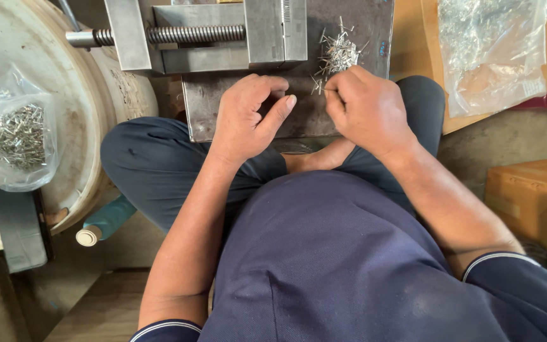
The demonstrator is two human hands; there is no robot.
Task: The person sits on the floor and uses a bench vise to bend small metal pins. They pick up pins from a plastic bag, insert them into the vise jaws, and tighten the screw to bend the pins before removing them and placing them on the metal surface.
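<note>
Biggest thing in view is the white drum (64, 126) off the plate's left edge, with a clear bag of small metal pins (14, 136) resting on it. Next is the grey steel plate (349, 25) sitting across the person's lap, with a steel vise (210, 35) at its far edge, long screw sticking out to the left. Past the right edge there's a second clear bag of pins (489, 50) lying on brown cardboard, and a couple of cardboard boxes (533, 196) further right.

The loose pile of pins (339, 54) sits on the plate near its far right corner, just beyond the right hand.

Right hand (365, 107) has its fingertips pinched together on one thin pin (328, 90), right at the edge of the pile. Left hand (248, 114) is close beside it, fingers curled with the thumb out. I can't tell if it's holding anything.

What could go wrong, I'd say: those pins are tiny and slick, so a loose pinch could drop one into the lap. And the plate is only balanced on the knees, so a leg shift could tip the pile off.
</note>
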